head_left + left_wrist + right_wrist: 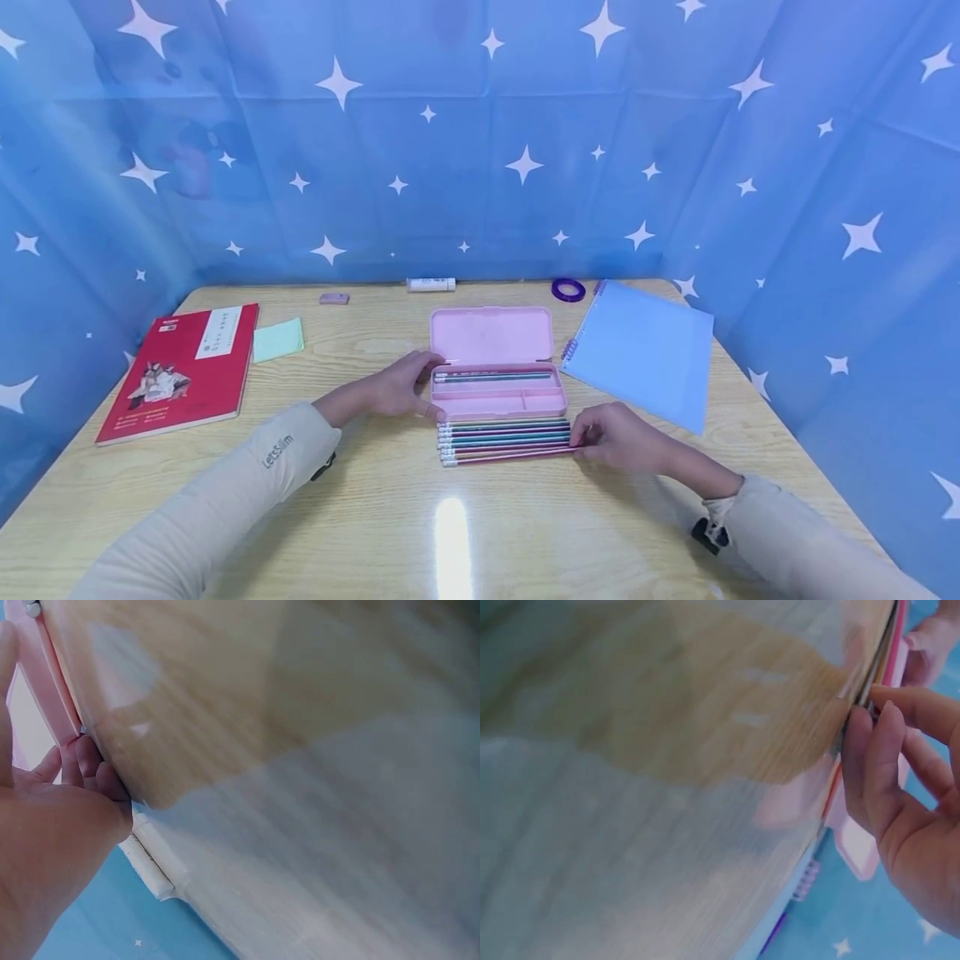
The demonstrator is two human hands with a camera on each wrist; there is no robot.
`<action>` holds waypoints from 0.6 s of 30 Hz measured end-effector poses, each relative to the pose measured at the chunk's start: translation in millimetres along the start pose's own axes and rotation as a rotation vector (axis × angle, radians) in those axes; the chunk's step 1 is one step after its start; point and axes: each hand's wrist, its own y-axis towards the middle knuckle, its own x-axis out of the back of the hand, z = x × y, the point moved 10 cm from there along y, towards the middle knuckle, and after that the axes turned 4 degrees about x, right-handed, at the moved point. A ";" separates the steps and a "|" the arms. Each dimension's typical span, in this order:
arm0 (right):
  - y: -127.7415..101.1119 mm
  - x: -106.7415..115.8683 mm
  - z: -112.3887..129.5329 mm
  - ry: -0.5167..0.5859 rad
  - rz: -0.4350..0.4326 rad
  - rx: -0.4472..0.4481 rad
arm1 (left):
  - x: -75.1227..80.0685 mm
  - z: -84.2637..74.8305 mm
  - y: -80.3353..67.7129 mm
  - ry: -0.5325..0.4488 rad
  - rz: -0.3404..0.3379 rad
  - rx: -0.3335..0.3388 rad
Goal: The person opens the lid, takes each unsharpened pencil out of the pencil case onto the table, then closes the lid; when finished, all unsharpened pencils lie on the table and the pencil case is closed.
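Observation:
An open pink pencil case (495, 402) lies at the table's middle, its lid (491, 336) tipped back and two pencils in its tray. My left hand (420, 385) grips the case's left end, thumb at the back and fingers at the front; the left wrist view shows those fingers (90, 769) against the pink rim (56, 697). Several pencils (506, 440) lie side by side just in front of the case. My right hand (583, 439) pinches the right end of the nearest ones. In the right wrist view its fingertips (870, 727) press on the pencil tips (868, 679).
A red book (183, 371) and green sticky notes (277, 340) lie at the left. A blue spiral notebook (645, 354) lies at the right. An eraser (334, 298), a white tube (431, 284) and a purple tape ring (567, 289) line the far edge. Blue star cloth walls the table.

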 end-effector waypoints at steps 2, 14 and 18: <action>0.7 -0.8 0.2 -0.014 -0.004 0.006 | 0.4 0.5 -0.2 -0.002 -0.002 0.003; 5.0 1.0 2.2 -0.054 0.019 -0.016 | -0.5 1.7 1.2 -0.014 0.000 0.005; 12.3 12.4 -0.2 -0.063 0.002 -0.067 | 0.2 0.9 0.8 -0.014 -0.003 0.000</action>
